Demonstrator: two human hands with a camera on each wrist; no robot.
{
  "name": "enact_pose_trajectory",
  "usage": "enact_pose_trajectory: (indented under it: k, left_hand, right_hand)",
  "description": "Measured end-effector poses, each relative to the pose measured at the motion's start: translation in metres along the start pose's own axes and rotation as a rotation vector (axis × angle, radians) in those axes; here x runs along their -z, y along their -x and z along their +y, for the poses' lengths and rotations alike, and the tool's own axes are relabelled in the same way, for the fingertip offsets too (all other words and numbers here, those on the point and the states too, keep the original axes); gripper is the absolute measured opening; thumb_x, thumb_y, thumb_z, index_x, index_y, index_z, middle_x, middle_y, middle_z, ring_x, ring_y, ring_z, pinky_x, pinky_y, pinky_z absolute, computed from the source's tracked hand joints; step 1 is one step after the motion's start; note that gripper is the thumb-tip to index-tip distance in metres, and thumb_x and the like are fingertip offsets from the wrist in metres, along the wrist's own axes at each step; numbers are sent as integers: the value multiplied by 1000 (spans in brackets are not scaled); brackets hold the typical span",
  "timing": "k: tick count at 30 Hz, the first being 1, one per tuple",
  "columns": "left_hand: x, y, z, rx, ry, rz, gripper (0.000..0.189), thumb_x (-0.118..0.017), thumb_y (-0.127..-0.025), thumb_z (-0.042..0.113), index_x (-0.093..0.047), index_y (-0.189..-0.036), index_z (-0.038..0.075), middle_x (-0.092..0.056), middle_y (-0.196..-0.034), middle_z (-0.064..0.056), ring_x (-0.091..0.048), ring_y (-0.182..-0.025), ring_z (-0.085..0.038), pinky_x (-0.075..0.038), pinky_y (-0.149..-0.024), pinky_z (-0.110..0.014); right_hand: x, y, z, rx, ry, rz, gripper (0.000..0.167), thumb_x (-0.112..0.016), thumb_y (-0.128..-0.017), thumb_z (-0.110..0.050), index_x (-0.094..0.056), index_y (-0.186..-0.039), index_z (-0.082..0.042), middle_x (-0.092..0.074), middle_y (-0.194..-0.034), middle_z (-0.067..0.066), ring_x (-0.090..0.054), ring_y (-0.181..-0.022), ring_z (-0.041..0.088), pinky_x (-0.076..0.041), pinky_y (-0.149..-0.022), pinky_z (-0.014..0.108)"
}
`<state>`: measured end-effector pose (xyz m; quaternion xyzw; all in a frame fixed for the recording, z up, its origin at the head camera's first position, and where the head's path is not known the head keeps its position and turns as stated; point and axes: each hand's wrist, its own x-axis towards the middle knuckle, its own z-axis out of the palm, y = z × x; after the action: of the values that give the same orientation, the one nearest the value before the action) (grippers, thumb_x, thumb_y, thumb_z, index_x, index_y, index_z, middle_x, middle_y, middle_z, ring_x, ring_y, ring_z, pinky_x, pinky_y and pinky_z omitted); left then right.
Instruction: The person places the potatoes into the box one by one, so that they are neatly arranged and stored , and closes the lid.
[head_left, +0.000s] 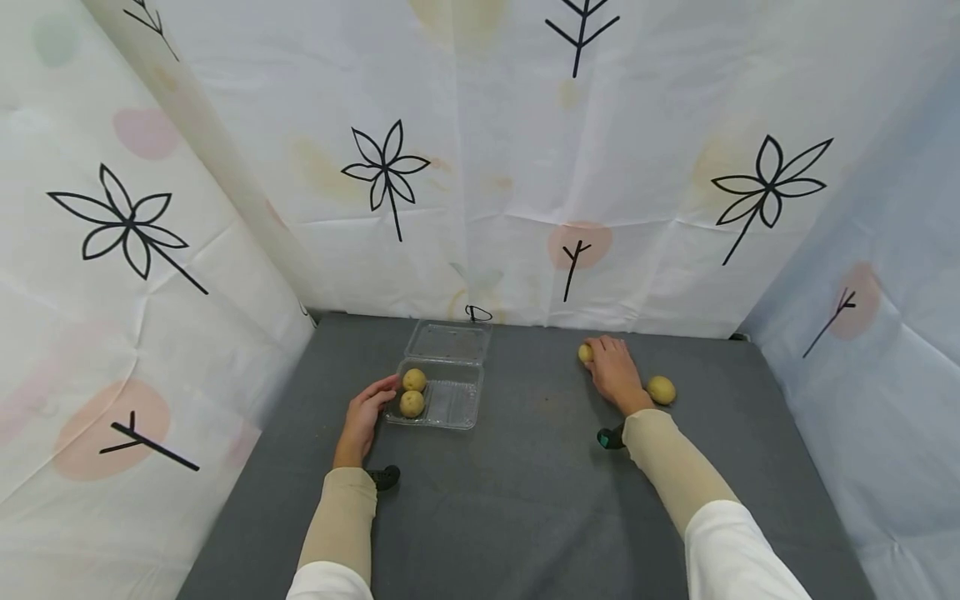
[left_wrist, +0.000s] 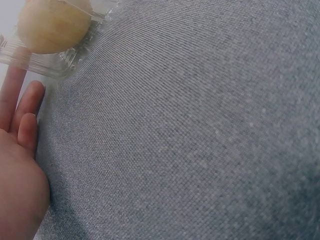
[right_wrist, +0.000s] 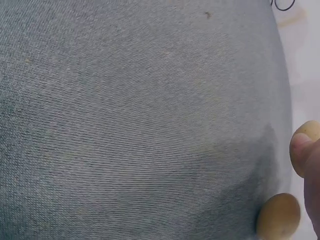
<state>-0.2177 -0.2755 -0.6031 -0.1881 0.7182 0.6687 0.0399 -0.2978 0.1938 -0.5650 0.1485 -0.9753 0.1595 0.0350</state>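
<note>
A clear plastic clamshell container (head_left: 467, 417) lies with its lid folded back, holding two potatoes (head_left: 412, 404) on the left side of its base. My left hand (head_left: 365, 414) is at the container's left edge, fingers extended and touching it; the left wrist view shows a fingertip against the plastic beside a potato (left_wrist: 55, 25). Far to the right, my right hand (head_left: 615, 372) grips a potato (head_left: 585, 353), the thumb pressed on it in the right wrist view. Another potato (head_left: 662, 390) rests on the table just right of my right wrist.
The table (head_left: 517, 500) has a grey cloth surface. White printed curtains (head_left: 465, 167) stand along its back and both sides. A small black loop (head_left: 478, 313) shows at the back edge behind the container lid. A dark device sits on each wrist.
</note>
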Motion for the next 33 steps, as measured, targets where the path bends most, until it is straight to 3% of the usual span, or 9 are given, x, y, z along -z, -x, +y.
enact_pose_trajectory:
  k: [4, 9, 19, 27, 33]
  left_hand:
    - [0, 2, 1, 9, 8, -18, 43, -58, -104, 17, -57, -146, 12, -54, -153, -13, -47, -130, -15, -33, -113, -41]
    - [1, 2, 0, -2, -3, -3, 41, -59, -103, 18, -59, -144, 14, -57, -151, -11, -49, -127, -12, -35, -112, -38]
    - [1, 2, -1, -7, -7, 2, 41, -60, -102, 20, -61, -143, 15, -57, -150, -10, -49, -133, -17, -35, -114, -39]
    - [-1, 24, 28, 16, -7, -47, 43, -57, -103, 12, -56, -146, 7, -52, -153, -18, -47, -133, -20, -34, -116, -44]
    - [-2, 25, 31, 13, 4, -45, 43, -57, -103, 11, -57, -145, 7, -52, -154, -18, -46, -136, -22, -34, -116, -43]
  right_hand:
    - [3, -1, -1, 9, -61, 27, 45, -60, -103, -12, -48, -143, 3, -52, -134, 28, -48, -129, 46, -42, -109, 59]
    - [5, 0, -6, -15, -168, 54, 44, -59, -103, -10, -47, -143, 2, -49, -133, 27, -54, -120, 45, -47, -101, 58]
    - [3, 6, -19, -55, -300, 116, 47, -63, -101, -13, -49, -143, 2, -48, -135, 27, -57, -119, 45, -47, -100, 59]
    - [-1, 9, -30, -16, -383, 142, 49, -65, -100, -11, -48, -141, 7, -49, -139, 29, -53, -124, 43, -47, -103, 55]
    - [-5, 10, -39, -4, -411, 145, 49, -67, -99, -12, -49, -141, 6, -51, -138, 27, -55, -121, 41, -49, -99, 54]
